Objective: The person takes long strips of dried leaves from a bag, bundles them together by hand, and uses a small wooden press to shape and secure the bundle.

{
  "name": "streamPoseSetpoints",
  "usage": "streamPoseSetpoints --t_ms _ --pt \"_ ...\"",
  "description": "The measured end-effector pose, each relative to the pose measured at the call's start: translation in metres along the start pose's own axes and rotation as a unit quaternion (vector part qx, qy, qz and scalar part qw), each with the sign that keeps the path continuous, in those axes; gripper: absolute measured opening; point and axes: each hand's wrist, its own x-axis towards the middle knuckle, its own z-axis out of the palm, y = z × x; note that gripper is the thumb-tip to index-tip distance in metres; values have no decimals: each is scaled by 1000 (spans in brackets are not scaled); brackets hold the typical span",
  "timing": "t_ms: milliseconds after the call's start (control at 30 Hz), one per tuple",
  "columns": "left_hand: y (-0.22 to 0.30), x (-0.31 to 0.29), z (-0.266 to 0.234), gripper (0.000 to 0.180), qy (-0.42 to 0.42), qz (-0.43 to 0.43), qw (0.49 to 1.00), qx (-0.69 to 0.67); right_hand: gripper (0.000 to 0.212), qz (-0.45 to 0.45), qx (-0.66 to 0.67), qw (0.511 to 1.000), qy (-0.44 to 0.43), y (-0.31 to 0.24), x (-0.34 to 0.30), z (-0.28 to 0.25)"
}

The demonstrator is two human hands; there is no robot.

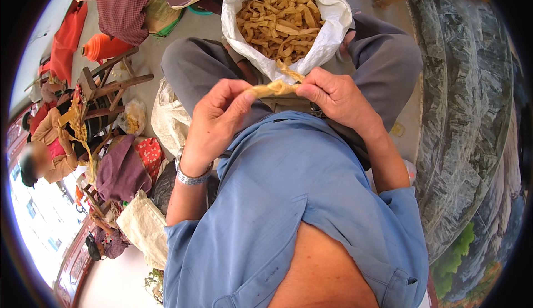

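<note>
A tan-yellow strip with a knot in its middle [278, 88] stretches between my two hands, above my lap. My left hand [222, 114], with a metal watch on its wrist, pinches the strip's left end between thumb and fingers. At the other end, my right hand [340, 100] grips it close to the knot; a loose tail sticks up toward the sack. Just beyond, a white woven sack [341, 22] with a rolled-down rim stands between my knees, holding many similar tan pieces [280, 22]. What exactly the strip is made of cannot be told.
Wooden stools [119, 83] and an orange-red flask-like object [105, 47] are at the left, beside a pale sack [169, 119]. Further left another person [55, 147] sits among yellowish strips. A plastic-covered surface [461, 114] runs along my right.
</note>
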Motion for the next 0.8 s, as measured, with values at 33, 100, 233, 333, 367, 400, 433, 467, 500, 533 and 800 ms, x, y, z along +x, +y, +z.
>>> streamPoseSetpoints --t_ms 33,100,233,333,367,400,433,467,500,533,800 --pt "-2 3 4 20 33 92 990 100 23 3 -3 1000 5 -4 2 -2" --pt "7 2 5 37 40 202 937 282 25 -14 -11 1000 4 -9 6 2" --pt "-1 7 28 37 -67 227 900 365 27 -81 -35 996 -4 -11 12 20" --pt "1 2 28 21 -145 157 916 339 29 -55 -82 990 -99 -11 10 11" --pt "0 -1 23 18 -198 138 911 335 30 -35 -102 983 -147 -10 7 6" --pt "0 -2 19 17 -250 121 903 328 31 -50 -95 977 -182 -10 3 3" --pt "2 -3 16 16 -287 110 894 326 32 -65 -88 970 -217 -10 -2 2" --pt "8 -3 12 17 -323 100 884 323 33 -57 -97 964 -239 -15 -7 1" --pt "14 -4 7 18 -359 89 872 321 33 -58 -103 961 -250 -22 -7 -3" --pt "21 -6 3 21 -350 116 876 311 33 -58 -109 958 -260 -29 -7 -8" --pt "41 -14 -24 23 -411 57 877 242 32 -66 -75 959 -265 -37 -14 -5"
